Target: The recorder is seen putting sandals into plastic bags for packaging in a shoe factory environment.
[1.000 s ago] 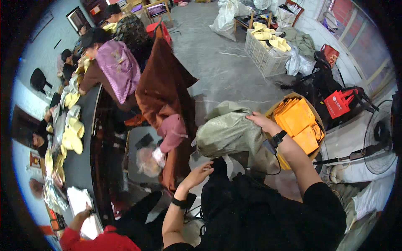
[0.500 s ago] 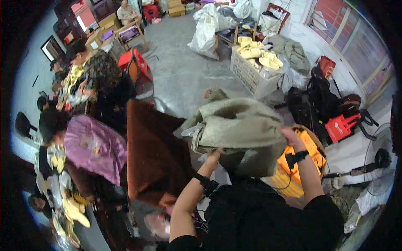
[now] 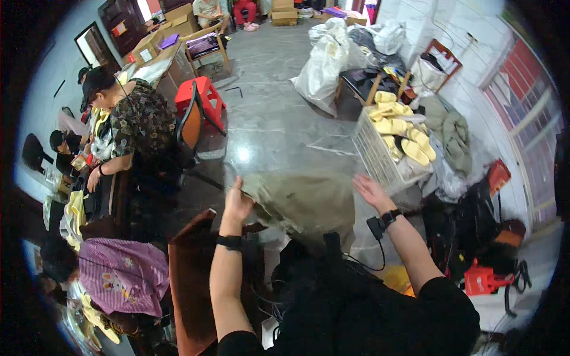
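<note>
A grey-green woven sack (image 3: 303, 204) hangs spread out in front of my body, its upper edge lying between my two hands. At its left upper corner, my left hand (image 3: 237, 204) is closed on the fabric with the thumb side up. My right hand (image 3: 371, 191) is just beside the right edge of the sack, palm partly turned up and fingers stretched out. Whether a fingertip still touches the cloth there is not clear. The sack's lower part runs down to my black shirt, which hides its end.
A pale plastic crate (image 3: 380, 160) of yellow slippers (image 3: 409, 127) stands ahead right. White bags (image 3: 323, 71) lie beyond it. A brown chair back (image 3: 193, 279) is close on my left, near co-workers at a long table (image 3: 122, 190). A red stool (image 3: 205, 98) stands ahead left.
The sack has gone from a raised, bunched heap to hanging lower and spread between my hands. My right hand has opened at its edge. My view has shifted toward the crate.
</note>
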`<act>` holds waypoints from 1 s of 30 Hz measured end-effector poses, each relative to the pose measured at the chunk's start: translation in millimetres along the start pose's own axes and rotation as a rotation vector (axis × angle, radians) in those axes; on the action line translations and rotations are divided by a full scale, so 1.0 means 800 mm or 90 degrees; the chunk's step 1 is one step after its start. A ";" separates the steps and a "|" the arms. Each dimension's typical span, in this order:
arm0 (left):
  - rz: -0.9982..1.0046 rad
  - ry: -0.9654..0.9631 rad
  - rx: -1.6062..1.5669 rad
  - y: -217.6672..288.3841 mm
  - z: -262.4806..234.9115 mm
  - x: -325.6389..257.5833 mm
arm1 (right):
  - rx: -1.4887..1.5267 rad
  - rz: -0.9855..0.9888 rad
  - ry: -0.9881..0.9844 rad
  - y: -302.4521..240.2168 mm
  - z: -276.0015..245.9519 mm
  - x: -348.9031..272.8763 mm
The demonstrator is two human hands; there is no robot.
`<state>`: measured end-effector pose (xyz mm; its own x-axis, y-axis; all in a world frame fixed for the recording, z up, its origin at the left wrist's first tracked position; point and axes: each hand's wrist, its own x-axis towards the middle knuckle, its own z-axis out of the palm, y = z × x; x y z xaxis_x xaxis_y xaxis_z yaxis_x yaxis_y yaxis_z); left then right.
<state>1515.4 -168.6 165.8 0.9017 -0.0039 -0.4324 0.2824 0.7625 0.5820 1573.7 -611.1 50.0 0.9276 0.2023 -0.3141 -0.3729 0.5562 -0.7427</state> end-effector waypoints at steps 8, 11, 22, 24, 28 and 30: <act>-0.115 -0.215 -0.010 0.110 0.106 0.213 | -0.655 -0.187 -0.111 -0.024 0.315 0.208; -0.114 -0.248 -0.054 0.138 0.166 0.274 | -0.717 -0.326 -0.077 0.001 0.375 0.278; 0.163 0.042 0.390 0.366 0.192 0.523 | -1.075 -0.555 0.213 -0.137 0.281 0.604; 0.175 0.117 0.604 0.409 0.195 0.583 | -1.085 -0.466 0.227 -0.173 0.260 0.669; 0.774 0.232 1.078 0.492 0.140 0.693 | -1.052 -0.337 0.321 -0.277 0.307 0.815; 0.519 0.216 1.385 0.543 0.152 0.713 | -1.053 -0.380 0.399 -0.340 0.320 0.883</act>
<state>2192.0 81.8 255.2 0.9645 0.0728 0.2539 0.0392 -0.9900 0.1352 2336.4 -413.5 181.5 0.9287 -0.2011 0.3115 -0.0423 -0.8922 -0.4497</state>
